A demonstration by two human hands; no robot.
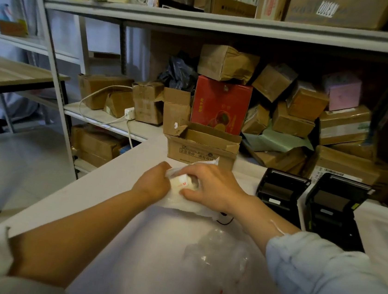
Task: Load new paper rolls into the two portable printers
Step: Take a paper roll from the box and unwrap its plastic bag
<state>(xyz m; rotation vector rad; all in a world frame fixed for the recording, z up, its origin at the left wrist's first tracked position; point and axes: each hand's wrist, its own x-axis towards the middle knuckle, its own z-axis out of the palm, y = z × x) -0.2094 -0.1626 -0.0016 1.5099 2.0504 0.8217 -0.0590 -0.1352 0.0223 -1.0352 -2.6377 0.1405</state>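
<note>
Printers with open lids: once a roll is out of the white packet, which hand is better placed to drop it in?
Probably the right hand. Both it and the left hand grip the white packet, but the two printers sit on the right hand's side, so the left would have to cross over.

Parcel stockroom — shelves (226, 24) of cartons (226, 63)

Paper roll (182, 183) mostly hidden: left hand (154, 181) and right hand (210, 185) cover it, white wrapper (181, 202) veils the rest. Red print on it too small to read. Fingers of the left hand tucked behind the wrapper. Clear plastic (218, 253) on the tabletop (101, 184) blurred, outline uncertain.
</note>
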